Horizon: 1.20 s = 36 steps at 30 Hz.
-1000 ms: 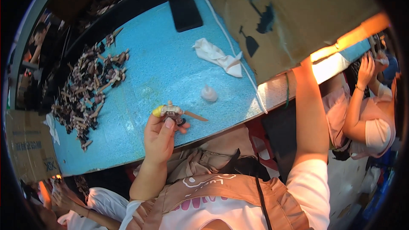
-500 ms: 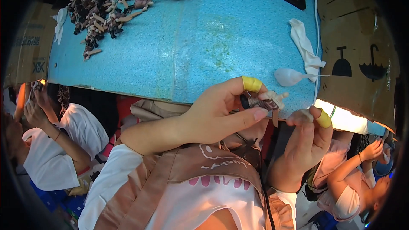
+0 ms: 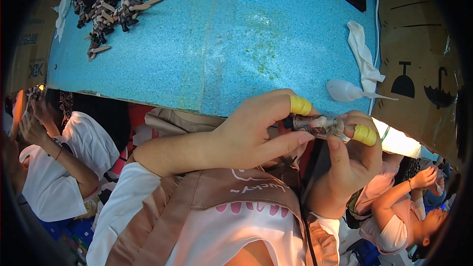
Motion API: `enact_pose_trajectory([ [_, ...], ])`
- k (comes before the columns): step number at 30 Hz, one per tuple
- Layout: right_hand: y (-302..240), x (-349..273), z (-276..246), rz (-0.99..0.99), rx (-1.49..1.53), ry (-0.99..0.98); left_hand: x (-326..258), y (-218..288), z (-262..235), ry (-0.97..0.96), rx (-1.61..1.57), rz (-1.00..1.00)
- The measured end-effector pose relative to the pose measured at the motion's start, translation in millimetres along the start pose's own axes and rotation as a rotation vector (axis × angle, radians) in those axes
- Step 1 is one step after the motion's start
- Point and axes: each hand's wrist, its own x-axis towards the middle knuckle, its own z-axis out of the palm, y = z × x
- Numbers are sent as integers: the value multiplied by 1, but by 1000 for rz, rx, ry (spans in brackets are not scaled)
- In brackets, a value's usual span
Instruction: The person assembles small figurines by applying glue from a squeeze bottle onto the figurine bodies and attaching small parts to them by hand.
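Both hands pinch one small brown-and-cream moulded figurine part at the near edge of the speckled blue tabletop: left hand and right hand, each with a yellow rubber fingertip cover. A heap of similar brown parts lies far left; a crumpled white cloth lies right.

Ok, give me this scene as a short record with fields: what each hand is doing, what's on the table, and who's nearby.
left hand: left hand pinches a small brown-and-pale part; yellow finger cot on one finger
right hand: right hand grips the same part from the other side; yellow cot too
table: blue table
pile: small brown and tan pieces, far left
cloth: white rag
bottle: white squeeze bottle, lying down
nearby: other people seated on both sides
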Motion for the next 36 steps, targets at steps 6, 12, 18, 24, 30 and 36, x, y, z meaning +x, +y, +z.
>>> enact_pose_trajectory([
  [6, 1, 5, 0, 9, -48, -25, 0, -3, -2, -1, 32, 25],
  [12, 1, 4, 1, 25, -107, -31, 2, -4, -5, -19, 46, 31],
  [18, 3, -3, 4, -71, -146, -70, 2, -1, -4, -21, 17, 11],
  [24, 2, -1, 3, -226, -393, -75, 2, -1, -7, -46, 70, -26],
  [30, 0, -9, 6, -406, -609, -68, 9, 3, -15, -83, -71, 45],
  [36, 3, -8, 11, -214, -330, -57, 9, 2, -13, -59, -16, 65],
])
